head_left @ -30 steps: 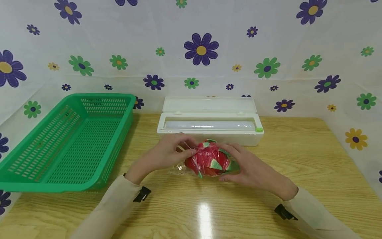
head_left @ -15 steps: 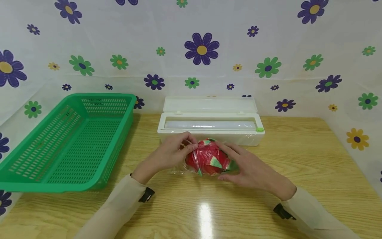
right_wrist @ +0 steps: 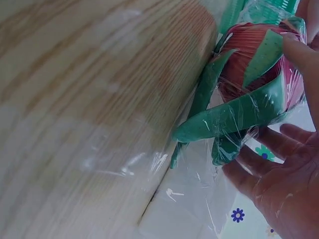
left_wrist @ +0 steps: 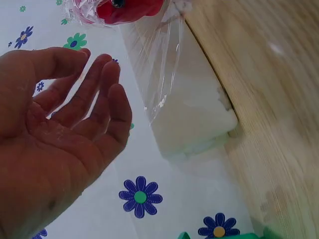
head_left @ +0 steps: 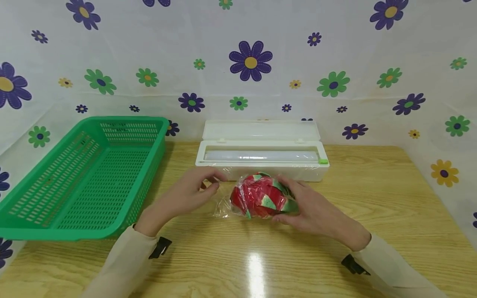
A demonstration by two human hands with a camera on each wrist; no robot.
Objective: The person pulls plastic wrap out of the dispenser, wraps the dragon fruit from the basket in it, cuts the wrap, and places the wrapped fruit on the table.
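A red dragon fruit (head_left: 257,196) with green scales lies on the table in front of the white cling film box, covered in clear cling film (head_left: 222,205). Loose film spreads out from its left end. My right hand (head_left: 316,211) holds the fruit's right end, thumb near the front and fingers behind; in the right wrist view the thumb touches the wrapped red skin (right_wrist: 244,55). To the left of the fruit, apart from it, is my left hand (head_left: 190,190). Its fingers are loosely bent with nothing between them, as the left wrist view confirms.
Behind the fruit stands the cling film box (head_left: 262,171), its lid (head_left: 261,130) raised and a film roll (head_left: 261,155) inside. A green slatted basket (head_left: 123,225) sits at the left of the wooden table (head_left: 372,186). A flowered cloth (head_left: 283,25) hangs behind.
My left hand has let go of the film at the fruit's left end and moved away to the left. My right hand stays at the right end.
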